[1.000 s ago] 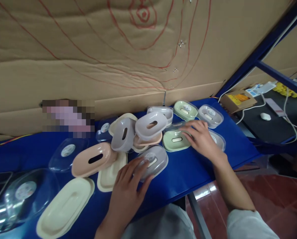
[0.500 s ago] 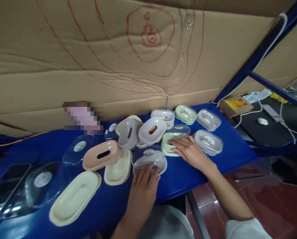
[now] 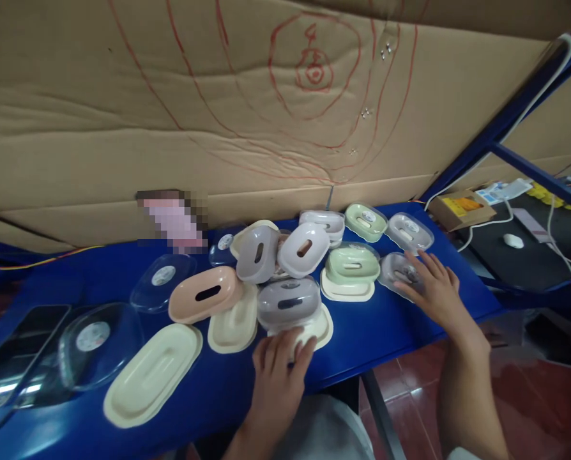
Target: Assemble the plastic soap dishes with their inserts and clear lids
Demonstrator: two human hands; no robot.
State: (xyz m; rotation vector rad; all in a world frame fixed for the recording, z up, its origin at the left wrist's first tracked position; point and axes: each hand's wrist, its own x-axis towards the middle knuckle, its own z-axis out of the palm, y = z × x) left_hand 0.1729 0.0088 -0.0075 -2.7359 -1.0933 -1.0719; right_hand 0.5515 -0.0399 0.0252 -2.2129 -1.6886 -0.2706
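Head view: from back here I see covered dishes mixed with loose parts, which I judge to be part done. My left hand [image 3: 278, 375] has its fingers bent over the near edge of a cream base [image 3: 322, 327]; I cannot tell whether they pinch it or only rest there. Just beyond those fingers, a grey shell [image 3: 278, 314] under a clear cover lies partly across that base, its slot dark, so I judge this set unfinished.

My right hand [image 3: 442, 295] has its fingers spread wide at a covered grey dish [image 3: 391, 273], just to their left; contact is hard to tell. That dish looks complete to me, as do the covered green dish [image 3: 359, 225] and the far grey dish [image 3: 412, 235] beyond the right fingers.

Between the two sets of fingers, a green shell [image 3: 345, 275] with a pale bar in its slot sits partly over a second cream base [image 3: 347, 293], a clear lid at its far edge; I would call it half assembled.

Left of the left fingers, a peach shell [image 3: 182, 303] overlaps another base, with stacked cream bases [image 3: 152, 378] and loose clear covers [image 3: 101, 348] farther off on the worktop [image 3: 376, 335]. These, and the lilac shell [image 3: 309, 233] beyond the left fingers, seem left to do.
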